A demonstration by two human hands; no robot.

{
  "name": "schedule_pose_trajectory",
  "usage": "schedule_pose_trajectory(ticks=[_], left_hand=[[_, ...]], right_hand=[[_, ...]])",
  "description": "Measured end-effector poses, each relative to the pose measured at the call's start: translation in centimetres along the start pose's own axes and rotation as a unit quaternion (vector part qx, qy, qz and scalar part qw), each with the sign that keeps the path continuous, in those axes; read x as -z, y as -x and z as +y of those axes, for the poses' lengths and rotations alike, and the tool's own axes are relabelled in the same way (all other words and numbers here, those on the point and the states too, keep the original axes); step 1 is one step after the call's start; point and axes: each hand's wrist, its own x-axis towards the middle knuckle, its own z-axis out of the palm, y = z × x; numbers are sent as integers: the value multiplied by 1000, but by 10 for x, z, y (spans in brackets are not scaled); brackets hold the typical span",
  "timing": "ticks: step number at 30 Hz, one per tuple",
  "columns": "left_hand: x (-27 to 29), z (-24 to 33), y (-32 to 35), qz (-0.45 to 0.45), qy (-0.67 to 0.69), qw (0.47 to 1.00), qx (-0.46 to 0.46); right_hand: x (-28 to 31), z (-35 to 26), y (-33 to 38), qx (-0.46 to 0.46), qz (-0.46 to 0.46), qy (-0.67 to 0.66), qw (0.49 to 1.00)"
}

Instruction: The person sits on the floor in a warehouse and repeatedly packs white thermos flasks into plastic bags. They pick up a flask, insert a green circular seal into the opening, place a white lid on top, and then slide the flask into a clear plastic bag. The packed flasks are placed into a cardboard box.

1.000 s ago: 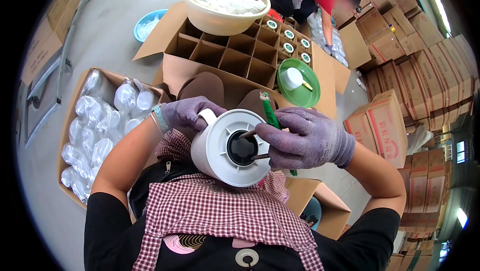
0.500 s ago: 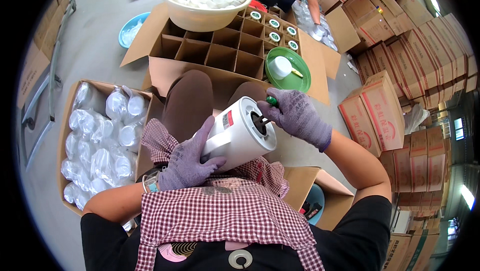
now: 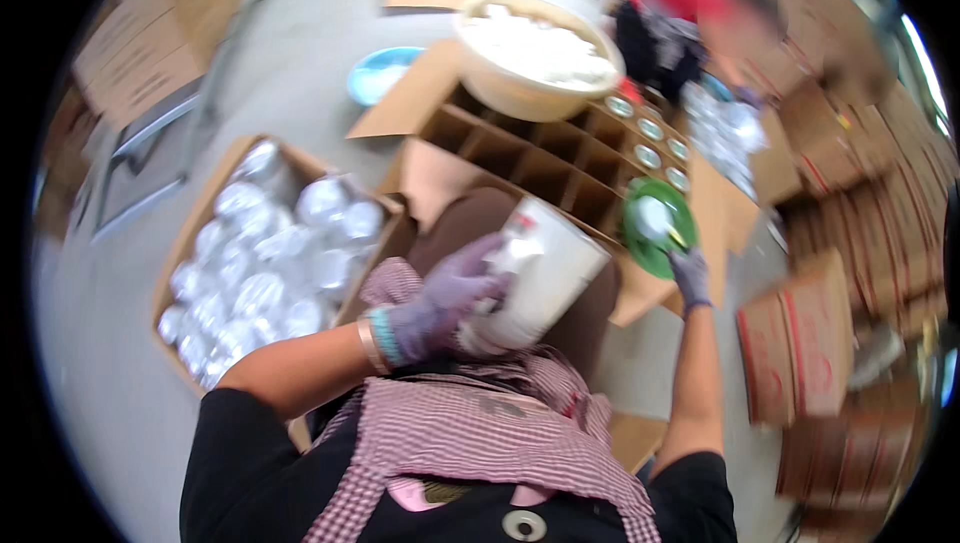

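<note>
The white canister [image 3: 535,278], gripped by both hands half a second ago, is now held by the left hand [image 3: 440,305] alone, the gloved fingers wrapped around its lower side and the canister tilted up to the right. The right hand [image 3: 688,275] has been taken off it and stretched forward on a straight arm to the rim of the green dish [image 3: 655,233]; whether its fingers are closed on anything cannot be told through the blur. Left of the left hand lies the box of bagged parts [image 3: 265,263]. Beyond both hands the divided carton [image 3: 545,158] and the heaped bowl [image 3: 535,53] are seen.
</note>
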Motion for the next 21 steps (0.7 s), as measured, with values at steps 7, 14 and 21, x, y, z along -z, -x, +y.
schedule_pose_trajectory(ticks=[7,14,21], left_hand=[[3,38,18,-140,-226,964,15],[143,40,9,65,-227,971,31],[161,117,-119,243,-464,815,-249]], right_hand=[[69,-308,78,403,-129,-201,883],[93,-306,81,459,-275,-8,845],[89,-284,53,-80,-145,-354,920]])
